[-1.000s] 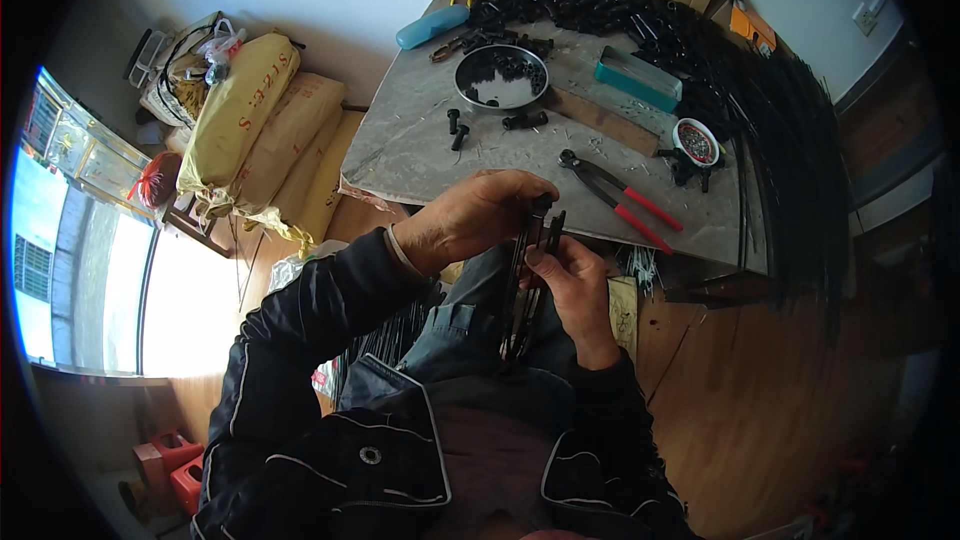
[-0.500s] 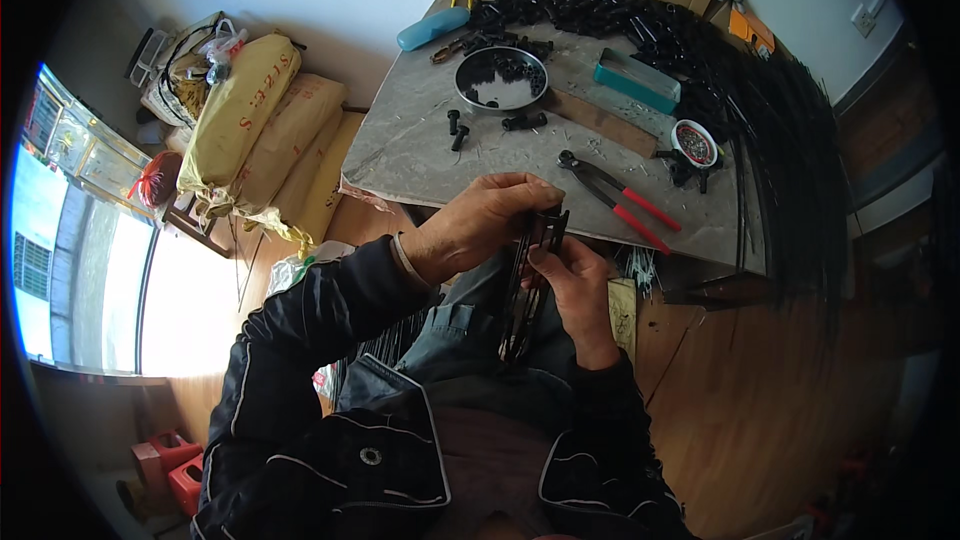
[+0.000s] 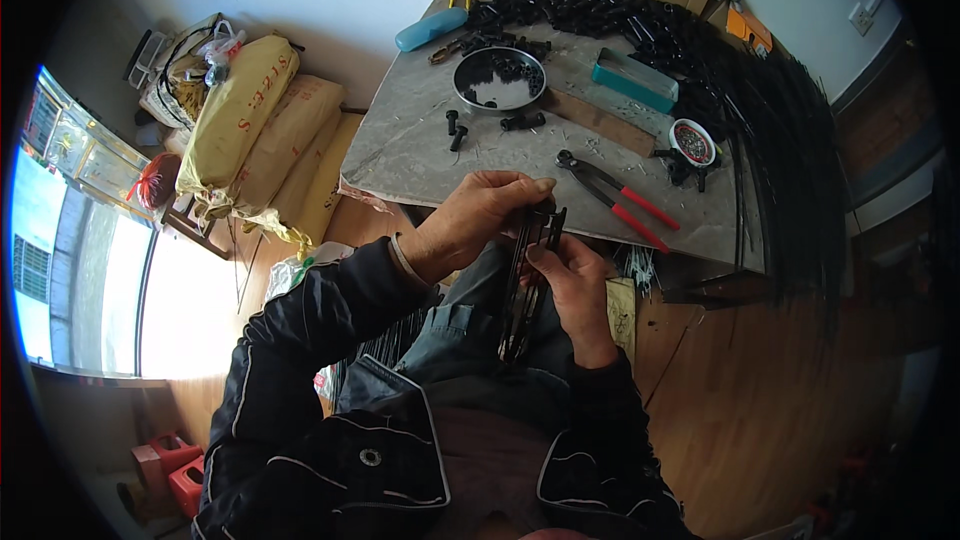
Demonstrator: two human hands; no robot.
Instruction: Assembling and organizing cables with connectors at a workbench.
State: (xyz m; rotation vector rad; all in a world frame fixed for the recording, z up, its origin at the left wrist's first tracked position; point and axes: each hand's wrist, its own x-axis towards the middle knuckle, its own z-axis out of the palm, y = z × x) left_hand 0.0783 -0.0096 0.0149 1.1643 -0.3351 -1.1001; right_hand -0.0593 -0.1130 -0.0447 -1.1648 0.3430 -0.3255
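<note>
Above the lap [image 3: 452, 318]: slim black strips [image 3: 515, 318], long axis fore-aft, between left hand [image 3: 478, 218], fingers closed at the far end, and right hand [image 3: 574, 282], pinching slightly closer in. Left fingertip contact partly hidden.

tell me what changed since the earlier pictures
The left hand dipped slightly at the wrist; nothing was visibly taken up or let go. The right hand still holds the black strips, and the red-handled pliers stay on the table.
</note>
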